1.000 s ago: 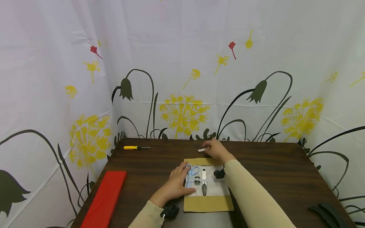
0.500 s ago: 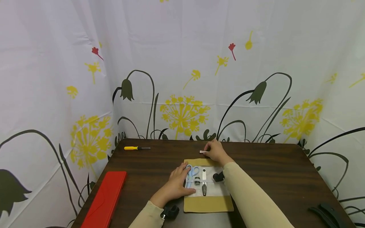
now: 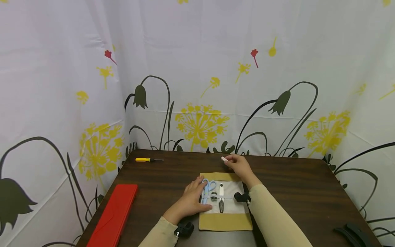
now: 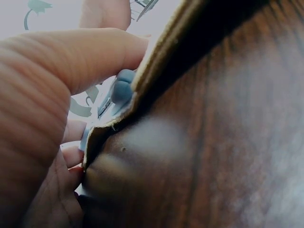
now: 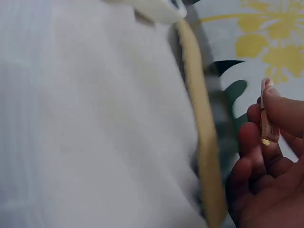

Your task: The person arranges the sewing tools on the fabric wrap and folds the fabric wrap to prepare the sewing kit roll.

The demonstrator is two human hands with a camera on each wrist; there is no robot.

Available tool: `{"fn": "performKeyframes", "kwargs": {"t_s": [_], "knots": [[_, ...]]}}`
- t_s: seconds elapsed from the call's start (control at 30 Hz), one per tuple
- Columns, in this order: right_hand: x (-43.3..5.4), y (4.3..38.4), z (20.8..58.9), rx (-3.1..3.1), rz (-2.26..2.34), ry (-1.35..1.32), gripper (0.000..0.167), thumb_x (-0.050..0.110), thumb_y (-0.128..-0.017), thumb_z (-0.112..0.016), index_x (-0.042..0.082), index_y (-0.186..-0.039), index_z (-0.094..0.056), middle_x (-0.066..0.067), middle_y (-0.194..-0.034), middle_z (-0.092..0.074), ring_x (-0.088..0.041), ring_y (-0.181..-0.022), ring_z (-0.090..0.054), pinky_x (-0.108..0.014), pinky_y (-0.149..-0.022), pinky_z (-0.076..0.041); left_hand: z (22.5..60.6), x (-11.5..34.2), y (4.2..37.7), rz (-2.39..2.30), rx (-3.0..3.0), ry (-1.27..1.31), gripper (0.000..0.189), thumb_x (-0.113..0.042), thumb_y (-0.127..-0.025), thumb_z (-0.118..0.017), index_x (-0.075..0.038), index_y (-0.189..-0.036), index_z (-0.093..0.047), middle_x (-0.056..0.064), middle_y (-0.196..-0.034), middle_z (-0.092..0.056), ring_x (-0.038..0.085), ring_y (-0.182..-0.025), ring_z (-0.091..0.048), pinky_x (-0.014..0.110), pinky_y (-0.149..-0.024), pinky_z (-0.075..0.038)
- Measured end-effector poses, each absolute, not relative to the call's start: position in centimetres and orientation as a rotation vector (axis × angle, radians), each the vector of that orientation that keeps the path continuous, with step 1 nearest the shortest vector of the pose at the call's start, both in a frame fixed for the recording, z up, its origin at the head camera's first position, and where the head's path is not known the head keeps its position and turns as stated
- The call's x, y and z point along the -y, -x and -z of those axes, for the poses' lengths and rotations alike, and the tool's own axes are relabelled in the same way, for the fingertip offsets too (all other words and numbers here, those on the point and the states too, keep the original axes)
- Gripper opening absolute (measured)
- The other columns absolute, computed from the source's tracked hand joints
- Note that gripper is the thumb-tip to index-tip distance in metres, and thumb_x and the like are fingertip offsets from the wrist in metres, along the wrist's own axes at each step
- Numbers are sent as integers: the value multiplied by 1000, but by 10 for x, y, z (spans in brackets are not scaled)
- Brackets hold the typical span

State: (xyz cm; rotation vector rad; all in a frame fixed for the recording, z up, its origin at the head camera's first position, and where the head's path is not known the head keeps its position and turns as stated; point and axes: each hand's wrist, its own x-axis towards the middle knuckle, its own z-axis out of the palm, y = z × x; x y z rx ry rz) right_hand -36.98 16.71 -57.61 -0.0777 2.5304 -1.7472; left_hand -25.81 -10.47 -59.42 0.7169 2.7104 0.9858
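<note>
The right hand point(image 3: 241, 168) pinches a small slim piece point(image 5: 269, 131) — whitish at one end, pinkish below, perhaps folded — beyond the tan-and-white pouch point(image 3: 225, 222); the left hand point(image 3: 189, 199), fingers extended, rests on the pouch's left side.

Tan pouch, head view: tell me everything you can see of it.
The tan pouch lies open on the dark table and looks like fabric, its pale lining between tan bands at the near and far ends. A pale strap crosses the lining, where blue scissors and a slim tool lie. The left hand rests on its left edge; a black wrist device hides part of its right edge.
</note>
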Motion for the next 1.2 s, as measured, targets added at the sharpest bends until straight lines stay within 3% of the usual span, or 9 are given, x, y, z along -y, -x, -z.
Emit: {"fn": "performKeyframes", "kwargs": {"t_s": [0.2,0.5,0.73,0.97,1.2], "knots": [[-172,353,564,-2447,1811,144,22,25,-106,-74,16,-125,-79,-5,-92,-62,-19,-65,-48,-30,-57,-42,595,106,257,-980,-2712,-725,100,-46,-88,-89,-3,-165,-42,21,-180,-24,45,-167,-21,71,-131,-19],[-176,324,561,-2157,2022,123,27,20,-109,-69,9,-133,-73,-17,-105,-65,-18,-67,-54,-28,-59,-47,597,104,258,-989,-2712,-721,100,-46,-88,-89,-1,-165,-42,22,-179,-24,45,-168,-20,71,-131,-19],[-180,300,567,-1785,2210,91,22,20,-112,-63,6,-129,-67,-3,-100,-72,-9,-64,-57,-22,-58,-50,599,105,259,-990,-2706,-709,100,-47,-88,-88,-4,-166,-42,19,-181,-23,43,-169,-19,69,-132,-17],[-190,282,595,-1557,2278,63,15,9,-113,-57,12,-123,-67,-6,-109,-75,-11,-80,-73,-21,-70,-61,602,103,257,-948,-2692,-721,101,-48,-89,-88,-4,-166,-41,19,-181,-22,44,-168,-18,71,-131,-18],[-194,282,605,-1616,2302,87,24,10,-112,-60,0,-134,-62,-6,-108,-70,-12,-84,-71,-23,-75,-63,596,100,259,-922,-2718,-678,101,-50,-89,-87,-7,-168,-40,16,-182,-21,40,-169,-17,68,-133,-17]]}}
